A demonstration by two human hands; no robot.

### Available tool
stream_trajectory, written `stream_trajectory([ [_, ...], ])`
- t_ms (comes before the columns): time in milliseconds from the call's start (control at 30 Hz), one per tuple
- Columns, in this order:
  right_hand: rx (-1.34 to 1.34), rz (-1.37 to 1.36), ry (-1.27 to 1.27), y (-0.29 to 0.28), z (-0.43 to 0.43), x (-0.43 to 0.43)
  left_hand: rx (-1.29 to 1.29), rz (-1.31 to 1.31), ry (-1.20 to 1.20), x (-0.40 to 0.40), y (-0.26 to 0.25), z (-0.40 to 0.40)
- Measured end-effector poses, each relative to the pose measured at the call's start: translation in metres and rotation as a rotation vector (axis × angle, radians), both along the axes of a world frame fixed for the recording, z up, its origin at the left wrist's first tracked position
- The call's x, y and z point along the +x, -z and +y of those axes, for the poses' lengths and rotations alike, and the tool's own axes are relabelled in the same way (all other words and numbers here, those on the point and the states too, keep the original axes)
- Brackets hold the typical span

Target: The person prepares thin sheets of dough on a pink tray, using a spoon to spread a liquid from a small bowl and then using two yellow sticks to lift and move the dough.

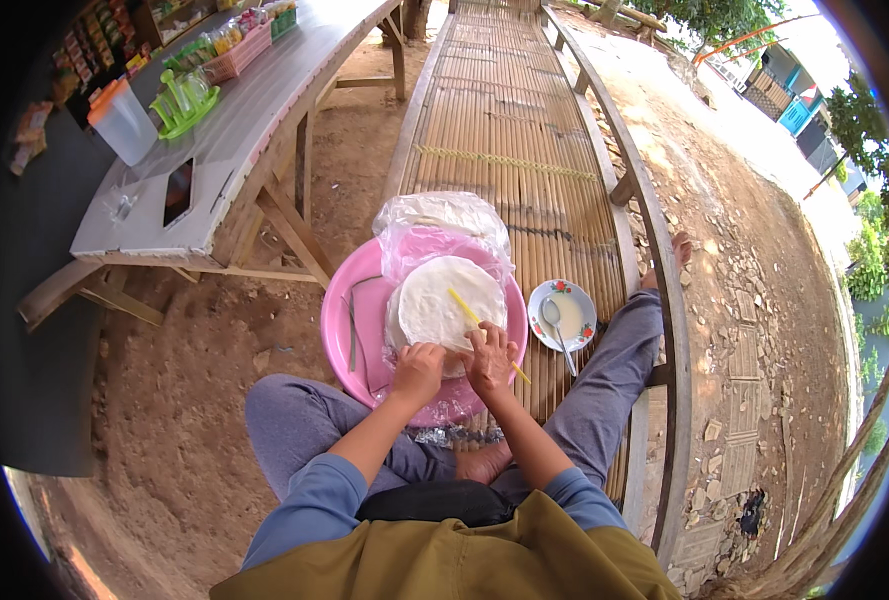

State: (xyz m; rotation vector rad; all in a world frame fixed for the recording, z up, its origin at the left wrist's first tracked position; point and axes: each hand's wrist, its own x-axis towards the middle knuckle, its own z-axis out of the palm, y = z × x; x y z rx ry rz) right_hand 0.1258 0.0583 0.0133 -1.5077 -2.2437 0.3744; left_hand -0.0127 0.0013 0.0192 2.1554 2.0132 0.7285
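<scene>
A stack of thin, round white wrapper sheets [444, 296] lies on clear plastic inside a pink plastic basin [350, 315]. My left hand [419, 371] rests its bent fingers on the near edge of the stack. Beside it, my right hand [491, 361] is at the stack's near right edge, with a thin yellow stick [463, 305] passing by its fingers; part of the stick is hidden. Whether the fingertips pinch a sheet is not clear. Right of the basin, a floral bowl [540, 336] holds a pale liquid [570, 315] and a metal spoon [551, 311].
The basin stands on a slatted bamboo bench [489, 112] with a wooden rail [673, 360] at right. Clear plastic wrapping [444, 214] covers the basin's far edge. A table [227, 150] at left bears a phone [179, 193], a plastic pitcher [123, 124], a green rack [183, 105] and baskets.
</scene>
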Motion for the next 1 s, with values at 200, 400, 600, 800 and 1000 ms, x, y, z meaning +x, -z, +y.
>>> stream_trajectory([
  [200, 0.014, 0.082, -0.094, 0.006, -0.014, -0.002, -0.03, 0.074, 0.049, -0.002, -0.004, -0.003],
  [400, 0.006, 0.157, 0.044, 0.015, -0.016, 0.005, -0.064, 0.171, 0.026, 0.002, 0.001, 0.001],
  [600, -0.008, 0.152, -0.086, 0.014, -0.023, 0.008, -0.073, 0.163, 0.054, 0.001, -0.003, 0.001],
  [800, 0.055, 0.208, 0.048, 0.028, -0.015, 0.014, -0.005, 0.164, 0.061, 0.003, -0.002, 0.003],
  [1000, 0.003, 0.144, 0.008, 0.028, -0.017, 0.017, 0.203, 0.16, 0.149, 0.004, 0.009, 0.016],
])
